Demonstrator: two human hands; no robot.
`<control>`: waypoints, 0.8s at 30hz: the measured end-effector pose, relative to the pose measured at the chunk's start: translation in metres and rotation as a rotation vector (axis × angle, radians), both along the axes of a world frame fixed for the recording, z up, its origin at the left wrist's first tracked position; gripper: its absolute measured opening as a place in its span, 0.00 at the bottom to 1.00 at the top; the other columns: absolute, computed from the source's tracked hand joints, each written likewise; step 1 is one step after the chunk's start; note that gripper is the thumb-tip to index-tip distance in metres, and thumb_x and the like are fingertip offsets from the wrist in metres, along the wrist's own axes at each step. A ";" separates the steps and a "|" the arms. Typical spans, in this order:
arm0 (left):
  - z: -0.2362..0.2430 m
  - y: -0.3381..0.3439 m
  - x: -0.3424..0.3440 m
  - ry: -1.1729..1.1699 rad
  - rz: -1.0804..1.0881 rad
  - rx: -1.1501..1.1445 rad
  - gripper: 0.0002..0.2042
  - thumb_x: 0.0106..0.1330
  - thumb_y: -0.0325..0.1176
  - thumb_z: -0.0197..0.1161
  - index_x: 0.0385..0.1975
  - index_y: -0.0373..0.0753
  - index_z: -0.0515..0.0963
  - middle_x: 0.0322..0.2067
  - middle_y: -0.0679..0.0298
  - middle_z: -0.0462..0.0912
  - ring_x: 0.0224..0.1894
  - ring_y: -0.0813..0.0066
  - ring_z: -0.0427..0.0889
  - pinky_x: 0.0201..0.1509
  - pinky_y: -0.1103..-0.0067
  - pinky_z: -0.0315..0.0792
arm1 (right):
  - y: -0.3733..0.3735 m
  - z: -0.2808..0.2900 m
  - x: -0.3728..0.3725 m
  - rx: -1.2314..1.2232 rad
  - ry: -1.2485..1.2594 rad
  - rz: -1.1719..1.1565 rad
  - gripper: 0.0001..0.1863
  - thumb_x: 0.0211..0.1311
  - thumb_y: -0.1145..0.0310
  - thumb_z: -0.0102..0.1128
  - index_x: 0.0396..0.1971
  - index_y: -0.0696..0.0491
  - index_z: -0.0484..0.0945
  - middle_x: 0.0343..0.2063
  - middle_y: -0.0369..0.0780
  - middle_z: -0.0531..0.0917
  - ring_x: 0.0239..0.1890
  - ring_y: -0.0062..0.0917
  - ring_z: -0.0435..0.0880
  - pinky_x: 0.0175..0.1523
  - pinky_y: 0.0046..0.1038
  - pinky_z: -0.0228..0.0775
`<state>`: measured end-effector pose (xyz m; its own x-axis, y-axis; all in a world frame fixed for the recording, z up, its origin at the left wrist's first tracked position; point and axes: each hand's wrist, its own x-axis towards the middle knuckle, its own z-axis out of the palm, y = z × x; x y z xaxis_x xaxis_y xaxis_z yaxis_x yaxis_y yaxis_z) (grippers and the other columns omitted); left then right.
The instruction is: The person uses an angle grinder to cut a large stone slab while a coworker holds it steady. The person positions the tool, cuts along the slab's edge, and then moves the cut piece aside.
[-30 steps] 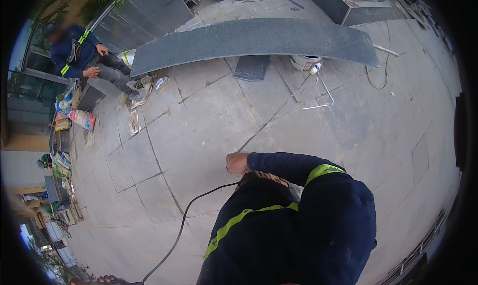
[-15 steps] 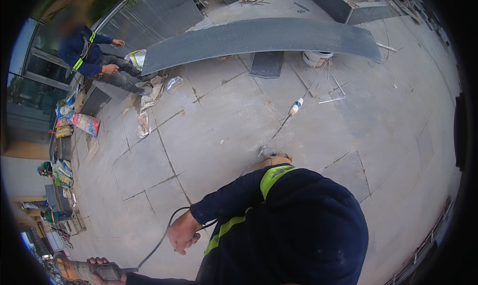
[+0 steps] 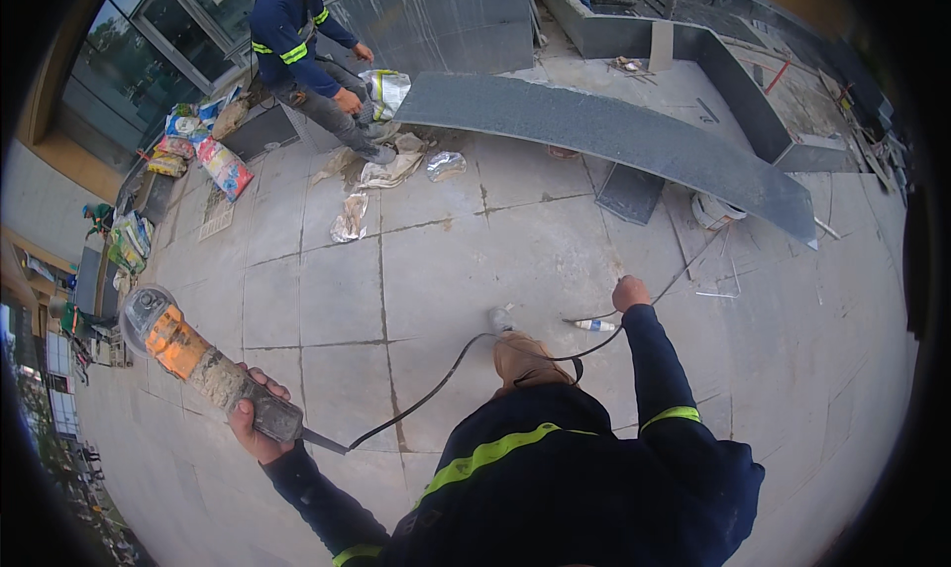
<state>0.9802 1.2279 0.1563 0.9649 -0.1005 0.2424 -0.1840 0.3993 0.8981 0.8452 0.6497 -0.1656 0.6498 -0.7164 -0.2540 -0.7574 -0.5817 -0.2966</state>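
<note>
My left hand point(image 3: 260, 415) is closed around the dark rear body of an angle grinder point(image 3: 210, 371). The grinder has an orange middle, a dusty casing and a round disc at its head, which tilts up and left. A black power cord point(image 3: 436, 384) leaves its rear end and loops across in front of me toward my right side. My right hand point(image 3: 631, 293) is held out ahead, its fingers curled closed at the cord; the back of the hand hides most of the grip. A white-and-blue cord connector point(image 3: 594, 325) shows just left of my right wrist.
A long grey stone slab point(image 3: 604, 136) lies raised ahead, with a white bucket point(image 3: 715, 210) under its right part. A co-worker point(image 3: 297, 52) stands at its left end. Bags point(image 3: 225, 168) and crumpled wrappers point(image 3: 350, 218) lie to the left on the tiled floor point(image 3: 446, 270).
The grinder has come up and further into view in my left hand. My right hand has swung from the left to the right front, with the cord. The view has turned left.
</note>
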 end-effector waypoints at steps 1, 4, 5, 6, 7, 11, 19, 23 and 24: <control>-0.004 -0.017 0.010 0.060 -0.016 -0.034 0.30 0.60 0.43 0.66 0.57 0.31 0.66 0.39 0.58 0.75 0.34 0.70 0.80 0.36 0.74 0.78 | 0.006 0.006 -0.008 -0.028 0.192 -0.055 0.15 0.63 0.63 0.53 0.41 0.56 0.82 0.45 0.49 0.85 0.49 0.43 0.84 0.50 0.43 0.77; -0.027 -0.055 0.061 0.150 -0.078 -0.065 0.32 0.56 0.42 0.71 0.56 0.31 0.67 0.37 0.56 0.77 0.31 0.66 0.82 0.33 0.73 0.80 | 0.021 0.013 0.022 0.028 0.092 0.036 0.25 0.63 0.50 0.58 0.43 0.60 0.80 0.40 0.51 0.85 0.44 0.47 0.84 0.50 0.43 0.76; -0.032 -0.067 0.079 0.159 -0.109 -0.058 0.32 0.55 0.42 0.71 0.56 0.31 0.67 0.37 0.56 0.77 0.31 0.65 0.82 0.33 0.72 0.80 | 0.034 0.021 0.049 0.132 -0.023 0.069 0.26 0.63 0.49 0.59 0.41 0.61 0.80 0.36 0.53 0.85 0.42 0.49 0.84 0.48 0.43 0.76; -0.038 -0.082 0.098 0.171 -0.149 -0.055 0.31 0.55 0.41 0.70 0.55 0.31 0.67 0.37 0.56 0.77 0.31 0.65 0.82 0.33 0.72 0.80 | 0.051 0.031 0.081 0.172 -0.225 0.139 0.27 0.65 0.48 0.58 0.39 0.63 0.80 0.31 0.55 0.84 0.38 0.50 0.83 0.46 0.42 0.76; -0.044 -0.098 0.117 0.181 -0.187 -0.049 0.31 0.55 0.41 0.70 0.55 0.31 0.67 0.37 0.55 0.77 0.31 0.65 0.83 0.33 0.72 0.80 | 0.071 0.053 0.120 0.189 -0.403 0.300 0.26 0.66 0.49 0.58 0.40 0.63 0.79 0.33 0.55 0.84 0.39 0.49 0.84 0.47 0.41 0.76; -0.058 -0.174 0.188 0.256 -0.342 0.005 0.28 0.57 0.40 0.68 0.53 0.31 0.68 0.36 0.55 0.78 0.31 0.64 0.83 0.33 0.71 0.81 | 0.138 0.147 0.255 1.058 -0.702 0.371 0.33 0.69 0.46 0.56 0.58 0.62 0.72 0.50 0.50 0.82 0.50 0.37 0.83 0.56 0.34 0.73; -0.067 -0.305 0.311 0.411 -0.695 0.192 0.24 0.57 0.41 0.66 0.48 0.30 0.72 0.33 0.55 0.81 0.30 0.66 0.84 0.32 0.73 0.81 | 0.121 0.229 0.391 1.635 -0.764 0.297 0.33 0.67 0.47 0.60 0.56 0.62 0.71 0.39 0.38 0.81 0.34 0.18 0.79 0.34 0.20 0.72; -0.074 -0.357 0.361 0.452 -0.889 0.198 0.24 0.57 0.40 0.65 0.49 0.30 0.71 0.33 0.54 0.81 0.31 0.66 0.84 0.33 0.74 0.80 | 0.082 0.240 0.424 1.636 -0.838 0.141 0.29 0.65 0.52 0.63 0.54 0.61 0.72 0.35 0.35 0.80 0.31 0.13 0.77 0.25 0.17 0.66; -0.081 -0.368 0.375 0.467 -0.937 0.192 0.24 0.58 0.41 0.65 0.49 0.30 0.71 0.33 0.54 0.81 0.31 0.66 0.84 0.34 0.74 0.80 | 0.073 0.240 0.433 1.609 -0.860 0.094 0.28 0.65 0.54 0.64 0.54 0.60 0.72 0.35 0.35 0.80 0.31 0.13 0.77 0.24 0.17 0.66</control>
<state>1.3549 0.8594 0.0757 0.4761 -0.8486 -0.2307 0.5021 0.0470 0.8635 1.2778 0.7228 0.0740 0.9763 -0.0989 -0.1926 -0.0950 0.6034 -0.7917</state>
